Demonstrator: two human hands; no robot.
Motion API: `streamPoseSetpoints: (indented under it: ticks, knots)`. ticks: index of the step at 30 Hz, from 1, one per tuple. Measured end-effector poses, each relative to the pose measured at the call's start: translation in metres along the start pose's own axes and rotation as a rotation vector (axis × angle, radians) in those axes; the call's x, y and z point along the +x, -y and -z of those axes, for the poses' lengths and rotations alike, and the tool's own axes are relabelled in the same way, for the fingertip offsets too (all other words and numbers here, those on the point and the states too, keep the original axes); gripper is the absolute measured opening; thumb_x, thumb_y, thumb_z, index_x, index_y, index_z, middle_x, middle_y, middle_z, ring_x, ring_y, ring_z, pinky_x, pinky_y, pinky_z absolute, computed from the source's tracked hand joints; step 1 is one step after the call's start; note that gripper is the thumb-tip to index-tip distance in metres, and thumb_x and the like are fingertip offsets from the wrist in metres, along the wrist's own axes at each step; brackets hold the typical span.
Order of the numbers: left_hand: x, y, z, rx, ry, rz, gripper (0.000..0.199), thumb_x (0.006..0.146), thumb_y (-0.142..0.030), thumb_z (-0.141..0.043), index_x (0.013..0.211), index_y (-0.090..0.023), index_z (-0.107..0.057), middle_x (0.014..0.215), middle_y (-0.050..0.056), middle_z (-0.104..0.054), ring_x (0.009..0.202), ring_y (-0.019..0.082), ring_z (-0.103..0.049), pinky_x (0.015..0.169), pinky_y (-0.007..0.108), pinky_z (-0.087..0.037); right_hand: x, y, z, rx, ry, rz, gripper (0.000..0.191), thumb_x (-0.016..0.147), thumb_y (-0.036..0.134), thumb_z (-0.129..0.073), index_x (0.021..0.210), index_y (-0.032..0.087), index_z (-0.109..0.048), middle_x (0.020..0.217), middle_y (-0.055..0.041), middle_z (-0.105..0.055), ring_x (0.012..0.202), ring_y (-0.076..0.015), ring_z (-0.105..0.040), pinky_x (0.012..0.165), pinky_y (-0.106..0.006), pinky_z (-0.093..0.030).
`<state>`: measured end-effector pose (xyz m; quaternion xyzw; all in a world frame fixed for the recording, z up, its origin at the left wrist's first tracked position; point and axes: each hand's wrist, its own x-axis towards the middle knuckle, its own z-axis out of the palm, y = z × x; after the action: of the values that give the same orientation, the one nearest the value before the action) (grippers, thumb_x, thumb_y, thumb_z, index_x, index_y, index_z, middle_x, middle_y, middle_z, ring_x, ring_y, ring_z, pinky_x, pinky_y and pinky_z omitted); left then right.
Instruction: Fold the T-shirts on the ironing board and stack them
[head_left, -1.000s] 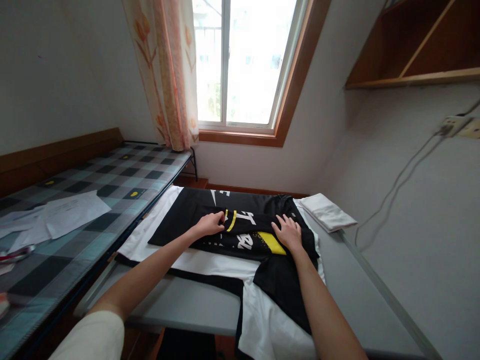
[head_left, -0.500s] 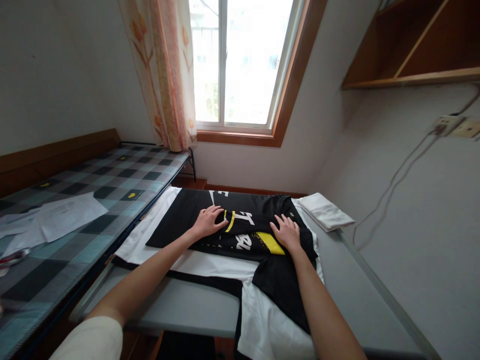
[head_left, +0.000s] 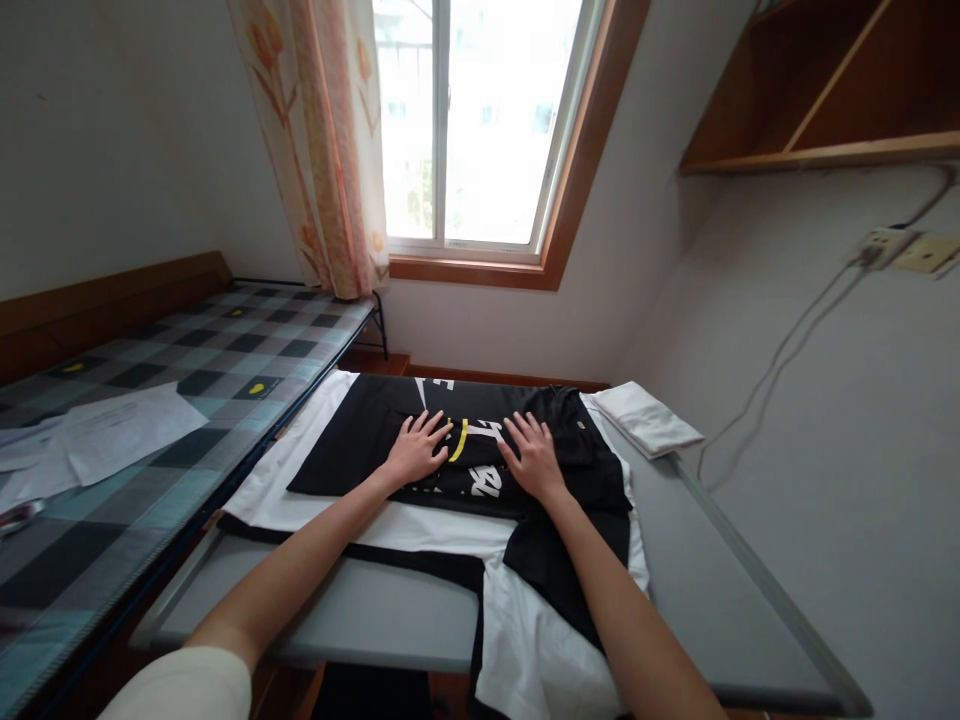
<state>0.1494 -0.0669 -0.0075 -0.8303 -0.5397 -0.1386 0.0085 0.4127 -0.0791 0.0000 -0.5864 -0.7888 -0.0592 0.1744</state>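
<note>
A black and white T-shirt (head_left: 345,440) with white lettering and a yellow stripe lies spread over the grey table (head_left: 405,610). Part of the black cloth is turned over on itself across the middle. One sleeve hangs past the near edge. My left hand (head_left: 417,447) rests flat on the printed black cloth, fingers spread, left of the yellow stripe. On the lettering to the right of that stripe lies my right hand (head_left: 534,458), also flat with fingers apart. Neither hand grips the cloth.
A folded white cloth (head_left: 646,418) lies at the table's far right corner. Along the left stands a bed with a checked mattress (head_left: 225,390), bearing papers (head_left: 127,430). A cable (head_left: 780,350) runs down the right wall beneath a wooden shelf (head_left: 810,160).
My right hand has slid left across the shirt, off the yellow patch and onto the lettering. My left hand stays nearly in place. The view has shifted slightly.
</note>
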Motion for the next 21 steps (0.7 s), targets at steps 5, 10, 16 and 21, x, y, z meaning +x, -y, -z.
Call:
streamPoseSetpoints:
  ticks: [5, 10, 16, 21]
  knots:
    - [-0.001, 0.0, 0.001, -0.004, -0.008, -0.011, 0.055, 0.085, -0.043, -0.051, 0.139, -0.032, -0.049, 0.154, 0.002, -0.035, 0.142, 0.031, -0.027, 0.116, 0.051, -0.019, 0.0, 0.014, -0.015, 0.002, 0.209, 0.039, 0.06, 0.096, 0.057, -0.028, 0.148, 0.03, -0.036, 0.158, -0.003, -0.027, 0.145, -0.0243, -0.02, 0.117, -0.046, -0.013]
    - [-0.001, 0.002, -0.003, 0.008, -0.011, 0.005, 0.054, 0.085, -0.041, -0.052, 0.138, -0.033, -0.05, 0.154, 0.0, -0.037, 0.142, 0.03, -0.03, 0.116, 0.05, -0.021, -0.001, 0.003, -0.015, -0.022, 0.244, -0.021, 0.06, 0.096, 0.06, -0.023, 0.15, 0.034, -0.029, 0.159, -0.0024, -0.024, 0.146, -0.0235, -0.018, 0.116, -0.047, -0.014]
    - [-0.004, 0.002, -0.002, 0.015, -0.023, 0.003, 0.053, 0.087, -0.044, -0.049, 0.139, -0.033, -0.049, 0.153, 0.001, -0.038, 0.141, 0.029, -0.031, 0.116, 0.049, -0.023, -0.003, -0.013, -0.013, -0.067, 0.24, -0.097, 0.064, 0.096, 0.06, -0.016, 0.15, 0.03, -0.032, 0.158, -0.0044, -0.025, 0.145, -0.0241, -0.021, 0.116, -0.046, -0.016]
    - [-0.007, 0.0, 0.0, 0.004, -0.047, 0.004, 0.051, 0.089, -0.043, -0.047, 0.138, -0.032, -0.05, 0.151, 0.001, -0.041, 0.141, 0.028, -0.032, 0.116, 0.048, -0.024, -0.009, -0.044, -0.009, -0.14, 0.23, -0.189, 0.063, 0.097, 0.057, -0.015, 0.15, 0.028, -0.034, 0.157, -0.0056, -0.028, 0.144, -0.0262, -0.023, 0.115, -0.049, -0.017]
